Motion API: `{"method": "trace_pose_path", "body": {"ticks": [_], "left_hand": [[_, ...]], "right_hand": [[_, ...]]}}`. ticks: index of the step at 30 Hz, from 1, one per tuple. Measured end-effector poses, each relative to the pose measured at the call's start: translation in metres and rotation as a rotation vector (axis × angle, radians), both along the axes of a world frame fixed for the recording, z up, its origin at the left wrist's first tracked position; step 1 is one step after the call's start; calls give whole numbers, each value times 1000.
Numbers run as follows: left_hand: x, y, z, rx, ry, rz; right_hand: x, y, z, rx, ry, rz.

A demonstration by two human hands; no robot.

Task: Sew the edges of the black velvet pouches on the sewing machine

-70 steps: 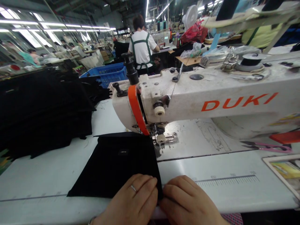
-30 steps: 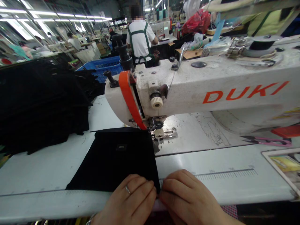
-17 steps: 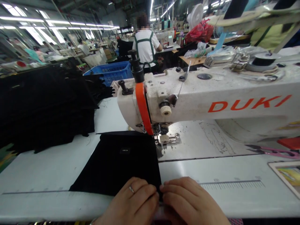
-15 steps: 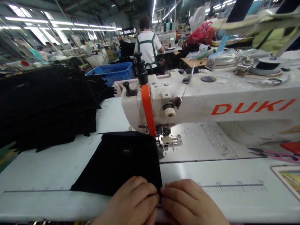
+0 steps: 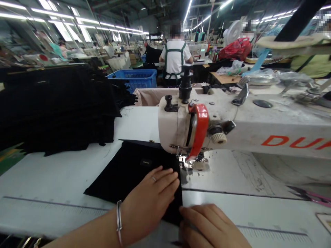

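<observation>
A black fabric piece [image 5: 113, 175] with a small woven label [image 5: 146, 162] lies flat on the white table, its far right edge by the presser foot of the sewing machine [image 5: 196, 162]. My left hand [image 5: 152, 196], with a ring and a bracelet, rests flat on the fabric, fingers stretched toward the needle area. At the near right corner of the fabric my right hand [image 5: 209, 224] is closed, thumb and fingers pinching the edge. Part of the fabric is hidden under my left hand.
A tall pile of black fabric pieces [image 5: 57, 110] stands at the left. Pink-handled scissors [image 5: 315, 197] lie at the right, under the machine arm. Behind are a blue crate [image 5: 137, 80] and a person in a white shirt [image 5: 174, 57]. Ruler markings run along the table's front.
My left hand has moved from the near edge forward onto the fabric and flattened out. My right hand stays at the near right corner. The view has shifted, so the machine appears further right.
</observation>
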State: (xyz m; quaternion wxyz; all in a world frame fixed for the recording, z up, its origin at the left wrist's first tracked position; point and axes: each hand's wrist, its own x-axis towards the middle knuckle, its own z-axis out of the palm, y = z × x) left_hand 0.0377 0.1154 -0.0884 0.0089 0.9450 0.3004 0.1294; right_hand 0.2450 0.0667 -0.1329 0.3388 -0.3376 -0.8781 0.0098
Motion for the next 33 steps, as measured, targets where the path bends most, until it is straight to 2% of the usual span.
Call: {"method": "trace_pose_path", "body": {"ticks": [3, 8, 13, 17, 21, 25, 29, 33], "left_hand": [[-2, -10, -6, -17, -100, -110], [-7, -3, -20, -71, -196, -136], [-11, 17, -19, -98, -128, -161], [-12, 30, -19, -57, -147, -178], [-10, 40, -19, -42, -265, -123], [-10, 43, -17, -115, -330, -46], [-10, 43, -16, -180, -295, 2], [-10, 41, -18, -159, -346, -23]], "right_hand": [[-4, 9, -2, 53, 73, -8], [-2, 21, -1, 15, 42, 30], [3, 33, 19, -162, -46, 86], [4, 42, 32, -290, -103, 93], [11, 50, 33, -359, -25, 101], [18, 50, 28, -432, 71, 104], [18, 48, 26, -456, 54, 105], [14, 48, 28, -463, -6, 88]]}}
